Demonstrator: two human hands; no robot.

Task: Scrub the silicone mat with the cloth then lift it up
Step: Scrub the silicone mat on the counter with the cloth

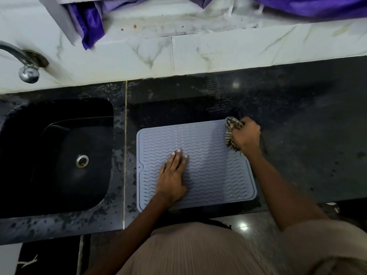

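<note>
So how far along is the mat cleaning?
Mid-scrub. The right hand grips the cloth at the mat's far right corner, while the left hand presses it flat on the counter. How much is scrubbed I can't tell. Lifting the mat is left.

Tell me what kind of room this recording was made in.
Most likely a home kitchen, at the washing-up area. A black sink with a drain is set into a dark stone countertop, a chrome tap comes out of the marble-look wall tiles, and a grey silicone mat lies beside the sink.
</note>
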